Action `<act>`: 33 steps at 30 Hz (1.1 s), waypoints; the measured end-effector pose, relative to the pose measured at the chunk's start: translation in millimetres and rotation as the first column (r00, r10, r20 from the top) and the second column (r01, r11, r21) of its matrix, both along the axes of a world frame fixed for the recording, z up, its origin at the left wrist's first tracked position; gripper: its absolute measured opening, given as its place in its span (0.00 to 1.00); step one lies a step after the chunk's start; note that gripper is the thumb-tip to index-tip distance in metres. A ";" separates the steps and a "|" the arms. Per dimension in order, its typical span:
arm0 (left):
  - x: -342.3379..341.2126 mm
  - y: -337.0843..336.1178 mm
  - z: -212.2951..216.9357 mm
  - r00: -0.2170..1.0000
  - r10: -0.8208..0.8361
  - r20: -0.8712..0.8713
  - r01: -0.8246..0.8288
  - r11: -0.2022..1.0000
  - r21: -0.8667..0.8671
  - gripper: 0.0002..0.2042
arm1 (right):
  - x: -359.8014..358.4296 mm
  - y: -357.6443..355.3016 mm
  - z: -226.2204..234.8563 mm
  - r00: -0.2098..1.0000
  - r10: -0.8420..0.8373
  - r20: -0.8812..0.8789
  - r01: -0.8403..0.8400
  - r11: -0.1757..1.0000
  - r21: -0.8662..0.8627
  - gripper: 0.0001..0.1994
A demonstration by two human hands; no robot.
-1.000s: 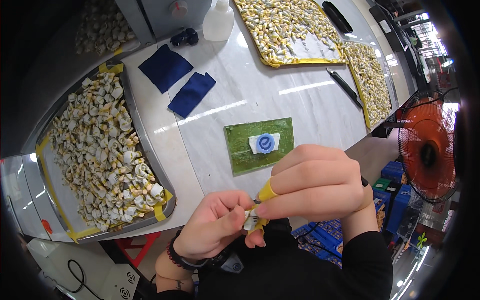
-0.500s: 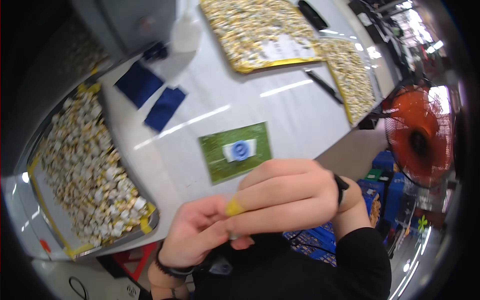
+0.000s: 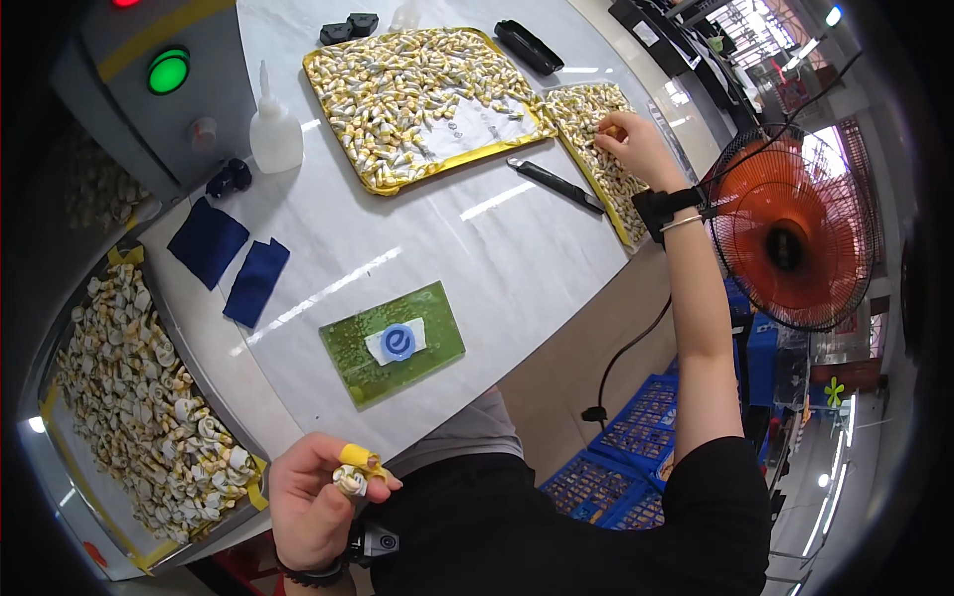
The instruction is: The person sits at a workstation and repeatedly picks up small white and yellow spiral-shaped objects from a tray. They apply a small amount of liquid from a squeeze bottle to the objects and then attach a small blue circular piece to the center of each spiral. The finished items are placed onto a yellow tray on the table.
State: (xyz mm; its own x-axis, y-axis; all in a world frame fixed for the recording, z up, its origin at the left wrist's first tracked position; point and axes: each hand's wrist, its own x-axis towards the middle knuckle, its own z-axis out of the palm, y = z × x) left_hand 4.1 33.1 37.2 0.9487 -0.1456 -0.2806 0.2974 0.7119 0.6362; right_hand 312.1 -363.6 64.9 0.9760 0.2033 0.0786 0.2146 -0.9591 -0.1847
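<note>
Near the table's front edge, my left hand (image 3: 313,497) is closed around a small white-and-yellow rolled piece (image 3: 350,481); yellow tape wraps one of its fingers. My right hand (image 3: 636,149) reaches far right over a narrow tray (image 3: 634,236) filled with small white-and-yellow pieces. Its thumb and fingers are pinched together, and whatever lies between them is hidden. Between the hands lies a green plate (image 3: 437,310) bearing a white patch and a round blue piece (image 3: 397,342).
A yellow-edged tray (image 3: 477,159) of similar pieces lies at the back, a black-handled cutter (image 3: 556,185) beside it. At left are a larger tray (image 3: 260,487) of rolled pieces, dark blue cloths (image 3: 256,283), a white squeeze bottle (image 3: 276,139) and a grey machine (image 3: 189,139). An orange fan (image 3: 795,228) stands right.
My hands were together in front of me; now they are apart. The right has gone far right to the narrow tray, and the left has moved left and down with the rolled piece.
</note>
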 end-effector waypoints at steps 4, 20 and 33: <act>-0.9 -0.2 -1.1 1.000 0.019 0.008 -0.019 0.999 -0.026 0.21 | -2.2 -3.0 -8.5 0.994 0.057 0.094 -0.052 0.998 -0.048 0.07; -4.8 5.5 1.5 1.000 -0.018 -0.006 0.018 0.999 -0.032 0.22 | -139.2 159.3 13.3 0.808 0.583 -0.088 -0.356 0.601 0.716 0.10; -11.2 11.4 -3.0 0.999 -0.038 0.001 0.038 0.998 -0.058 0.22 | -163.6 190.7 12.1 0.756 0.622 -0.204 -0.396 0.683 0.614 0.05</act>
State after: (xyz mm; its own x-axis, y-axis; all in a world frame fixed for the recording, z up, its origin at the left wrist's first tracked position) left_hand -7.1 44.5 34.3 0.9423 -0.1974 -0.2705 0.3248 0.7355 0.5945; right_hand 148.5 -172.9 77.0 0.6984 0.7156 -0.0140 0.4463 -0.4507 -0.7731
